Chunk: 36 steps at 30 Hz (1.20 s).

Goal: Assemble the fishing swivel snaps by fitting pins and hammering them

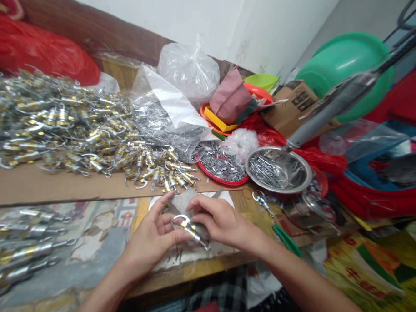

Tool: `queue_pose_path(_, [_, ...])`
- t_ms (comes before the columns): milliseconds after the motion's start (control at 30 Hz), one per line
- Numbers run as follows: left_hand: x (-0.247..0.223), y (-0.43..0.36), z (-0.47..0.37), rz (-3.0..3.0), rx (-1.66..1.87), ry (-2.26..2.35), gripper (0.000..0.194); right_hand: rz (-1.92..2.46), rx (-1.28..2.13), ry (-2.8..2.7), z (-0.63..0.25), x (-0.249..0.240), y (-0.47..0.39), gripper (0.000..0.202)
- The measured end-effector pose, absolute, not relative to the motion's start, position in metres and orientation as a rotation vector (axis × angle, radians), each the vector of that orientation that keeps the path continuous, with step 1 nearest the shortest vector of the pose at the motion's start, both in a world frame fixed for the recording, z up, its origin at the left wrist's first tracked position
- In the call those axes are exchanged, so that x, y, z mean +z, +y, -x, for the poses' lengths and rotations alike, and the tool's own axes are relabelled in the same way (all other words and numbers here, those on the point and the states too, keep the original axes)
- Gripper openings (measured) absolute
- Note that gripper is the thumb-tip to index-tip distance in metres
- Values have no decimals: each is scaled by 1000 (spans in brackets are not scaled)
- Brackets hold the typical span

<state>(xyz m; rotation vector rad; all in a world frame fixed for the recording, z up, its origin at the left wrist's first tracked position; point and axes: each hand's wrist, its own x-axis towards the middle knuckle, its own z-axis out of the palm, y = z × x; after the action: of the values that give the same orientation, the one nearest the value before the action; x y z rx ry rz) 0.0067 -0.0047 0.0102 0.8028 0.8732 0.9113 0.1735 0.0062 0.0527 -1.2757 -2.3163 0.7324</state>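
A small silver and yellow metal fitting [191,228] with a curved hook and an end loop is held between both hands near the table's front edge. My left hand [154,233] has its thumb against the fitting's left side, the forefinger stretched upward. On the other side, the bent fingers and thumb of my right hand [219,219] pinch at the fitting. Behind the hands lies a clear plastic bag [184,200], partly covered by the fingers. A large heap of similar fittings [56,116] spreads over cardboard at the left.
Larger fittings [30,253] lie at the front left. A red plate [225,181] of small metal pieces and a steel bowl [278,169] of pins stand behind my right hand. Green-handled scissors [286,240] lie at the right edge. A grey metal arm [332,104] slants above the bowl.
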Motion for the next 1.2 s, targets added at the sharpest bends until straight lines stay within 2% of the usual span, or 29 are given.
queue_pose_path(167, [10,-5,-7,-823,914,890,95,1161,668,-2495,-183,53,10,19])
queue_pose_path(333, [12,-5,-7,-823,912,866,93,1401,461,-2483,-178,56,-3,17])
queue_pose_path(633, [13,-6,-8,-809,917,875,91,1565,971,-1801,-160,44,-2,4])
queue_pose_path(800, [13,-7,-7,-817,926,867,90,1594,862,-1875,-158,40,-3,5])
queue_pose_path(967, [13,-6,-8,-810,915,857,92,1623,1025,-1716,-160,35,1,2])
queue_pose_path(1200, [15,-5,-8,-828,914,900,92,1496,858,-1663,-175,34,-7,8])
